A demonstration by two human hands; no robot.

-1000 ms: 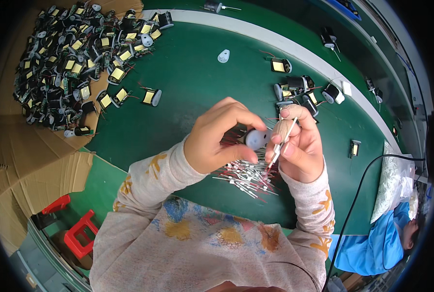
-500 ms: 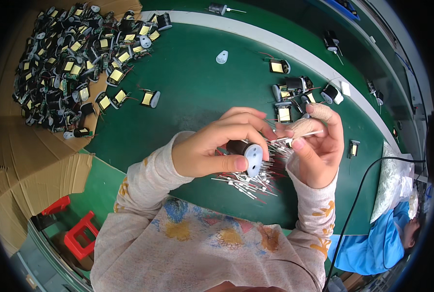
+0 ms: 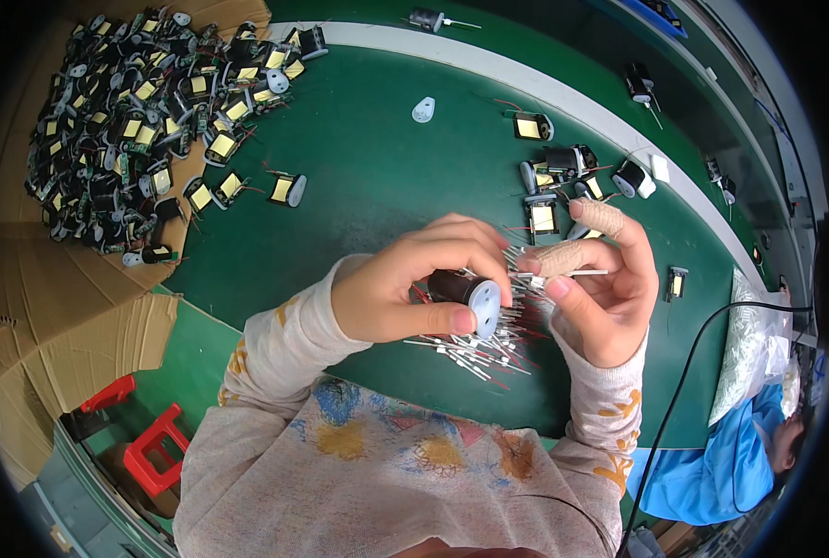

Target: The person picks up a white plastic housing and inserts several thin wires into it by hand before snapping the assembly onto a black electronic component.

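Note:
My left hand [image 3: 414, 279] is closed round a black cylindrical part [image 3: 452, 286] with a light grey end cap [image 3: 485, 308] that has small holes in it. The cap faces to the right, and the thumb presses beside it. Just right of it, my right hand [image 3: 601, 288] pinches a thin white lead [image 3: 587, 272] between thumb and finger; two of its fingers are wrapped in tan tape. The hands are close together but apart. Below them a loose pile of thin red and white leads [image 3: 475, 355] lies on the green table mat [image 3: 368, 139].
A large heap of black parts [image 3: 126, 130] with yellow pads lies on cardboard [image 3: 117, 325] at left. Several similar parts [image 3: 545, 219] sit beyond my right hand. A loose grey cap [image 3: 424, 110] lies far off. A black cable [image 3: 684, 363] and a person's blue sleeve [image 3: 712, 465] are at right.
My right hand has shifted slightly left with the white lead, closer to the grey cap. The black parts on the far green strip have moved a little to the right and along it.

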